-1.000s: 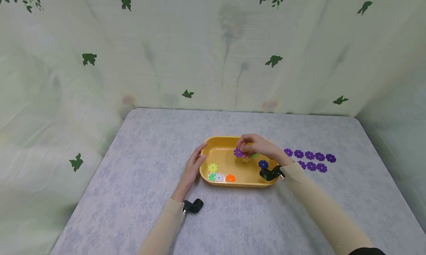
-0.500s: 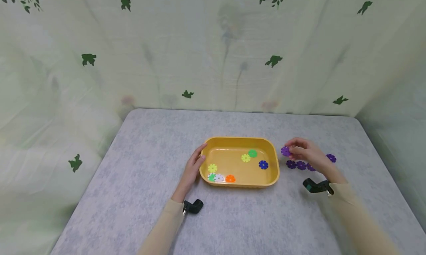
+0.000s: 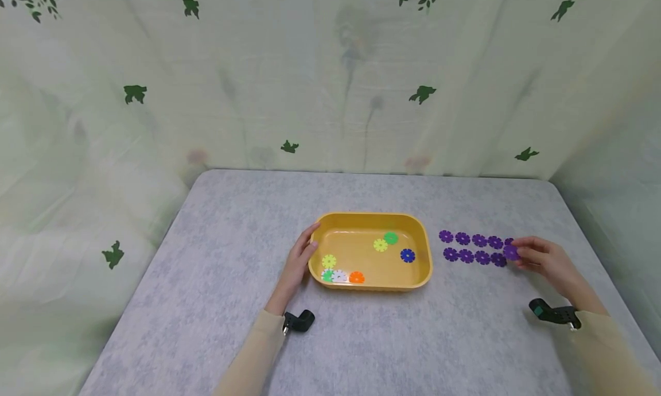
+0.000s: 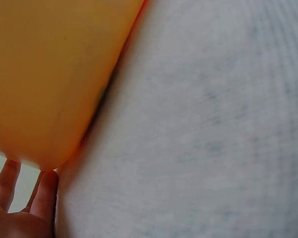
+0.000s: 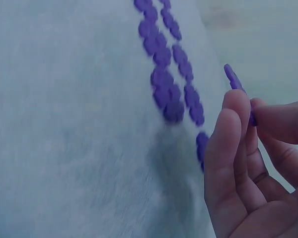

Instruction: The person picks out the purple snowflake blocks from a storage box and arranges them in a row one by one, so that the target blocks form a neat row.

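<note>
My right hand [image 3: 549, 264] pinches a purple flower-shaped plastic disc [image 3: 510, 252] between thumb and fingertips, just above the right end of two rows of purple discs [image 3: 482, 257] on the table. In the right wrist view that pinched disc [image 5: 232, 78] is seen edge-on. My left hand [image 3: 296, 264] rests against the left end of a yellow tray [image 3: 372, 286]. Its fingers [image 4: 43, 196] lie fairly straight on the tray's outer wall in the left wrist view. Part of the far row's last disc is hidden behind the pinched one.
Inside the tray lie several loose discs, among them a blue disc [image 3: 407, 255], an orange disc [image 3: 357, 277] and a yellow disc [image 3: 329, 261]. The grey table [image 3: 403, 338] ends at a printed curtain [image 3: 310, 86] at the back.
My right hand has carried the purple disc from over the tray, rightward past the rows, to their right end. My left hand has stayed at the tray.
</note>
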`<action>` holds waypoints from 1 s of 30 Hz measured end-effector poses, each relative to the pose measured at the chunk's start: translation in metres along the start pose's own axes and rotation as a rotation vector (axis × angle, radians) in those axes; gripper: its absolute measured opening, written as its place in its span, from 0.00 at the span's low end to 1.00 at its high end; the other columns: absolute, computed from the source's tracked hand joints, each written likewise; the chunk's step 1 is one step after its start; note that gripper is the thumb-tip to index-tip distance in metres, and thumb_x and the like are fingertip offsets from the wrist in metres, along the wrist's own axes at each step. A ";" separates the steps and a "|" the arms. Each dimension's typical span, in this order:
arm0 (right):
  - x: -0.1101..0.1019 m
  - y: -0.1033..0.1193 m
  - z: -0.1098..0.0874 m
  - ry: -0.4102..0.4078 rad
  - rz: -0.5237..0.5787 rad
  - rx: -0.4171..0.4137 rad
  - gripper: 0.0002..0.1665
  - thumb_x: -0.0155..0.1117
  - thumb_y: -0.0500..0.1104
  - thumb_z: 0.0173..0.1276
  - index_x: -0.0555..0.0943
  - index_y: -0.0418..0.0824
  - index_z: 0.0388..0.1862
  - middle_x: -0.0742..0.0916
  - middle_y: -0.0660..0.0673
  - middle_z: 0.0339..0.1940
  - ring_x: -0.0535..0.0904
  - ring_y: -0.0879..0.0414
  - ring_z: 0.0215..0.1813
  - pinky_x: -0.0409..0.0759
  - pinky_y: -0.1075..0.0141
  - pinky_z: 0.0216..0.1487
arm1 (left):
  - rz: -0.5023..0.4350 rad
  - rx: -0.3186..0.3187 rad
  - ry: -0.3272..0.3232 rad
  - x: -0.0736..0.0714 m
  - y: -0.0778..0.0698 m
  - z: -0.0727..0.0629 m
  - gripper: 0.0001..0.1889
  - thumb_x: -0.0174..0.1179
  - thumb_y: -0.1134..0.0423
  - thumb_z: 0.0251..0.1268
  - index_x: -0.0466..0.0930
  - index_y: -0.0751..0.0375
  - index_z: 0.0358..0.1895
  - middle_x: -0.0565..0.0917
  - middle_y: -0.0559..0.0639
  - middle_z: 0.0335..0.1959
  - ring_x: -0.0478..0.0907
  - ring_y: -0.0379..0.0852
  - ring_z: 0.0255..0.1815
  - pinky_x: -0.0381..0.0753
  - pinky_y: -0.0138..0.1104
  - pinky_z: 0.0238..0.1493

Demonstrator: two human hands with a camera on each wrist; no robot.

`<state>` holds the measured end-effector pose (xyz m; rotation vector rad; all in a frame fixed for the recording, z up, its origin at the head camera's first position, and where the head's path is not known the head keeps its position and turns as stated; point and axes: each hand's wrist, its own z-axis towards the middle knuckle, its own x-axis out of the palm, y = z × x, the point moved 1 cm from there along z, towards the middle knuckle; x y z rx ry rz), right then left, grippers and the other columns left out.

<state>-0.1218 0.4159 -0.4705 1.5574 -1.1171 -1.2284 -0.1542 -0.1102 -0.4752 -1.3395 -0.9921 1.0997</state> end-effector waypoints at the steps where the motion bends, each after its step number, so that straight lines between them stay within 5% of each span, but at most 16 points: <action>1: -0.003 -0.003 -0.002 -0.012 -0.014 0.013 0.09 0.52 0.37 0.74 0.79 0.46 0.44 0.82 0.55 0.34 0.81 0.60 0.33 0.82 0.71 0.36 | 0.000 -0.003 -0.001 0.000 0.000 0.000 0.23 0.44 0.63 0.77 0.61 0.55 0.72 0.59 0.49 0.74 0.56 0.48 0.72 0.57 0.41 0.70; 11: -0.007 -0.018 -0.005 -0.088 -0.232 0.134 0.23 0.47 0.38 0.76 0.65 0.17 0.57 0.82 0.51 0.35 0.82 0.61 0.31 0.83 0.68 0.34 | -0.008 0.003 0.005 0.001 0.001 0.001 0.23 0.44 0.62 0.77 0.62 0.53 0.72 0.59 0.48 0.73 0.57 0.46 0.72 0.58 0.39 0.69; 22: 0.005 -0.008 0.000 -0.190 -0.445 0.159 0.19 0.46 0.39 0.75 0.70 0.23 0.54 0.79 0.34 0.41 0.78 0.55 0.30 0.80 0.70 0.27 | 0.009 0.001 0.014 0.001 -0.003 0.001 0.23 0.44 0.64 0.77 0.61 0.56 0.72 0.59 0.50 0.74 0.57 0.49 0.72 0.58 0.42 0.69; 30: 0.001 -0.038 0.030 -0.257 -0.442 -0.017 0.34 0.44 0.63 0.73 0.72 0.34 0.55 0.77 0.36 0.46 0.79 0.58 0.33 0.78 0.77 0.28 | 0.072 0.015 0.002 -0.006 0.003 0.006 0.24 0.45 0.64 0.76 0.60 0.58 0.72 0.59 0.54 0.73 0.57 0.56 0.71 0.58 0.48 0.69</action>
